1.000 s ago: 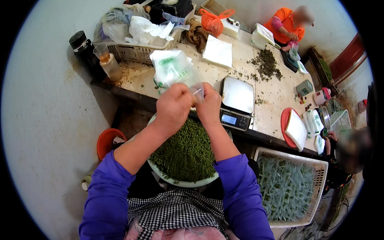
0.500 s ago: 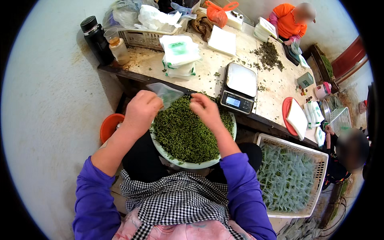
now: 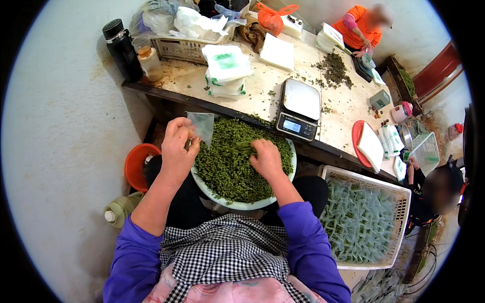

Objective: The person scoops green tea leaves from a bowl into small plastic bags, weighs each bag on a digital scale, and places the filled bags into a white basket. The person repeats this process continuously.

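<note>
My left hand (image 3: pixel 179 144) pinches a small clear plastic bag (image 3: pixel 203 125) by its edge, over the left rim of a pale basin (image 3: pixel 230 204). Small green berries that look like green peppercorns (image 3: pixel 230 174) fill the basin, which sits between my knees. Low over the heap, my right hand (image 3: pixel 267 157) has its fingers curled. A blurred green clump shows at its fingertips, partly hidden by the hand. A digital scale (image 3: pixel 298 111) with a bare metal plate stands on the table just beyond the basin.
Stacked plastic bags (image 3: pixel 227 65), a black flask (image 3: pixel 123 50) and a crate (image 3: pixel 184 49) line the table (image 3: pixel 252 103). At right, a white crate (image 3: pixel 404 202) holds many filled bags. An orange bucket (image 3: pixel 136 169) stands left. Two people work at the table's far and right sides.
My right hand has dropped from the basin's far rim to the middle of the berries. The bag in my left hand now hangs more upright, its flat side showing.
</note>
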Demonstrator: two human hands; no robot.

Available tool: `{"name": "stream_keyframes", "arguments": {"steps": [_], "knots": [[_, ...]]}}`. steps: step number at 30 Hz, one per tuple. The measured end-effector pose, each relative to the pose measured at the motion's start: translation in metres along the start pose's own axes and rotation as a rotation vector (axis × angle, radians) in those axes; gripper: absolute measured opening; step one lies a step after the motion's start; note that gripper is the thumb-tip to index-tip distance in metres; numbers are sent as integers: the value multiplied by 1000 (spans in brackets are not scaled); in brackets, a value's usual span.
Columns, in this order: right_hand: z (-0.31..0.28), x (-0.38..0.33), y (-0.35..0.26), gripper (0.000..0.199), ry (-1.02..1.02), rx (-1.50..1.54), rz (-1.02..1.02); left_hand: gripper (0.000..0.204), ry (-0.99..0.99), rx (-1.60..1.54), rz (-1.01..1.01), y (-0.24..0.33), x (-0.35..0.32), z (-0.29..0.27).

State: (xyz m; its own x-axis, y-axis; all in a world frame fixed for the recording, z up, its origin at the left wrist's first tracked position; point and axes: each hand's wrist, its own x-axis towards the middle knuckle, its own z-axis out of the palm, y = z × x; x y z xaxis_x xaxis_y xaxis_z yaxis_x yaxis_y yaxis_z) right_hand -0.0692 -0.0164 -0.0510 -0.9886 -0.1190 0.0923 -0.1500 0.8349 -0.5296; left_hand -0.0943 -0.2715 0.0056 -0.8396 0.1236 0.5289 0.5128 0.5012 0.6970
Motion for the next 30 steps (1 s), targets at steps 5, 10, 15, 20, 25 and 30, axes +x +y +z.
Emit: {"name": "stream_keyframes", "arguments": {"steps": [5,10,15,20,25,30], "knots": [[0,-25,39,46,210,383,75,14,14,-140,-52,-3,-7,27],[-11,-7,8,67,121,302,339,17,29,-246,-115,9,-7,40],[19,-29,-15,65,135,42,-43,19,-5,-203,-99,11,-12,43],[14,-19,13,51,170,-34,120,20,-42,-242,-126,15,-15,50],[22,2,37,46,265,94,298,19,-52,-316,-145,13,-20,63],[14,5,50,28,542,1283,515,21,-117,-297,-141,20,-24,69]]}}
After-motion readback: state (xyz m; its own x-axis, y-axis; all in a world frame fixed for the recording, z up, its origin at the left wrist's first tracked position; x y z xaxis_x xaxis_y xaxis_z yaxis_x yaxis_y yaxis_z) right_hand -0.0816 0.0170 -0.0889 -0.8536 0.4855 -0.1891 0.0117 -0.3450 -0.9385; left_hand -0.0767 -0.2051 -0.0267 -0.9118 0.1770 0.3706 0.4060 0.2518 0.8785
